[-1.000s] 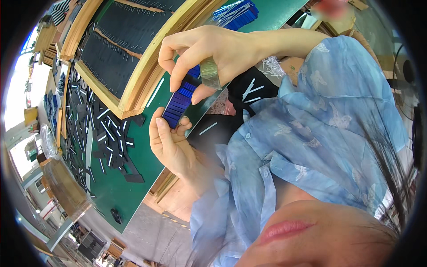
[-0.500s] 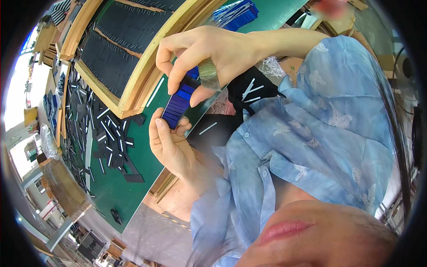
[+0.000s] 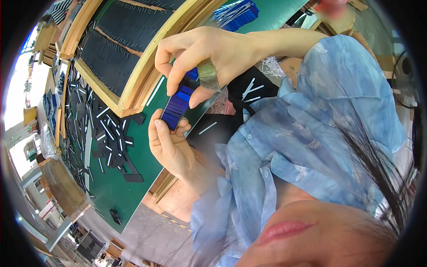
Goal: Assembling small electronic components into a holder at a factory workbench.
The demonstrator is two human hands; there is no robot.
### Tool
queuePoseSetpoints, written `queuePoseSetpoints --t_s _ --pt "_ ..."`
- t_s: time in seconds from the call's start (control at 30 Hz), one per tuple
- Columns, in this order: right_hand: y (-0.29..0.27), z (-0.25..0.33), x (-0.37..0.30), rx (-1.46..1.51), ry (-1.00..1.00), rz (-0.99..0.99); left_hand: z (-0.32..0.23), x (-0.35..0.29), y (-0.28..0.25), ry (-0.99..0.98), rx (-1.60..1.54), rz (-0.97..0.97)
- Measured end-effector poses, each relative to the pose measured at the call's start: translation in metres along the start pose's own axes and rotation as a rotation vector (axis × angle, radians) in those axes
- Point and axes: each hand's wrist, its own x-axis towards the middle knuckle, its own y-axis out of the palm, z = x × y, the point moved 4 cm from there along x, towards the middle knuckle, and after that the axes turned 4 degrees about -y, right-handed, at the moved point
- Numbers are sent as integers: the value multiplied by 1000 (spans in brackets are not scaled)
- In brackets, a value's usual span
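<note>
A row of narrow, shiny dark-blue strips (image 3: 175, 111), packed side by side, is held up between my two hands over the table's near edge. My left hand (image 3: 171, 147) is closed on its lower end, thumb on one side and fingers curled behind. From above, my right hand (image 3: 209, 53) grips the upper part, with the index fingertip at one edge and the thumb at the other. A see-through yellowish piece (image 3: 208, 74) shows below the right palm, next to the strips. The palm hides the row's top end.
Wooden frames (image 3: 129, 100) with dark panels stand on the green table (image 3: 118, 193). Black pieces and white sticks (image 3: 111, 138) lie piled beyond. A blue bundle (image 3: 238, 15) rests at the far side. Black cloth (image 3: 255, 86) by my lap carries white sticks. A small black object (image 3: 115, 216) sits near the table corner.
Both hands and the blue strips stay almost in the same place. My right sleeve has shifted a little outward, and loose hair has swung across it.
</note>
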Motion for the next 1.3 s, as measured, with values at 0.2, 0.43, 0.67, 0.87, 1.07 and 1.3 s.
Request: queuePoseSetpoints --t_s 0.2,0.43,0.67,0.87,1.07,1.3 --pt "1 0 0 21 -16 -8 0 -1 0 13 11 1" --pt "-3 3 0 -6 27 -20 -3 -1 -3 20 -16 12" --pt "-4 -17 -9 241 270 41 -4 -4 2 51 24 53" --pt "-9 -21 -9 196 363 21 -8 -7 9 104 131 14" --pt "3 -21 -6 126 423 110 -9 -14 22 207 314 -82" --pt "4 -16 -2 -376 303 -113 -13 -18 28 275 394 -160"
